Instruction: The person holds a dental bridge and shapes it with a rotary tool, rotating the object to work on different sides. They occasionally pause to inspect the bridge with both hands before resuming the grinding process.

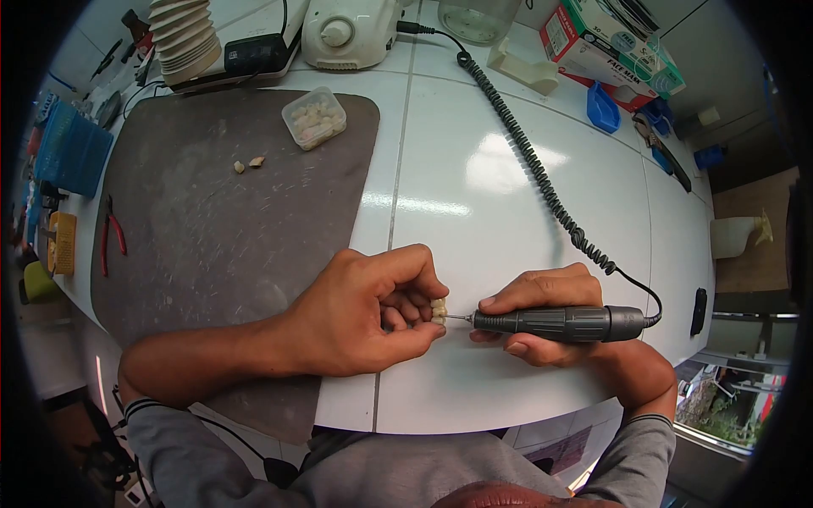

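Note:
Between the thumb and index finger of my left hand (381,309) is a small cream-coloured piece shaped like a row of teeth (439,311), held upright. My right hand (546,296) is wrapped round a black rotary handpiece (567,323), which lies level and points left. Its thin metal bit (460,317) reaches the right side of the piece, or stops very close to it. From the handpiece's rear end a coiled black cord (542,173) runs up to a white control box (349,34) at the top.
A grey mat (220,203) covers the left part of the white table (483,229). On it are a clear tub of pale pieces (314,118), two small fragments (247,164) and red-handled pliers (112,237). A cardboard box (597,55) and blue tray (603,107) stand at the upper right.

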The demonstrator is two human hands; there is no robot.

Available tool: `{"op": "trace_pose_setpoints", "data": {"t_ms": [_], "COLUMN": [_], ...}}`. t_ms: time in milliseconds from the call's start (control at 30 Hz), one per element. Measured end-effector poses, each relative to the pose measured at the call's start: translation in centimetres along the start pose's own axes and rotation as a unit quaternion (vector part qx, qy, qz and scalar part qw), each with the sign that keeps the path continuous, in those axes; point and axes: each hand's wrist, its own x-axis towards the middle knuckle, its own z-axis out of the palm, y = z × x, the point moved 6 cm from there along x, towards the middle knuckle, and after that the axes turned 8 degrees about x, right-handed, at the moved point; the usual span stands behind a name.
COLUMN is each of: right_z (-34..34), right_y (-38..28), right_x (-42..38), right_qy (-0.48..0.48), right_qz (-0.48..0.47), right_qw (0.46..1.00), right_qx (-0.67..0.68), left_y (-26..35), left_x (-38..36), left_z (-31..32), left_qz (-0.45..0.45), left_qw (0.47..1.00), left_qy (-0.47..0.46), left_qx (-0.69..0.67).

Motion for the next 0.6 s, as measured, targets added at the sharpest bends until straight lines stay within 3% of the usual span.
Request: {"op": "trace_pose_setpoints", "data": {"t_ms": [600], "right_z": [0.07], "right_y": [-0.07], "right_x": [0.04], "right_qy": [-0.004], "right_qz": [0.004], "right_qw": [1.000], "right_qx": [-0.019], "left_y": [0.01], "left_x": [-0.03], "left_z": [0.01], "left_qz": [0.001], "left_qw": [1.000], "left_qy": [0.002], "left_qx": [-0.006]}}
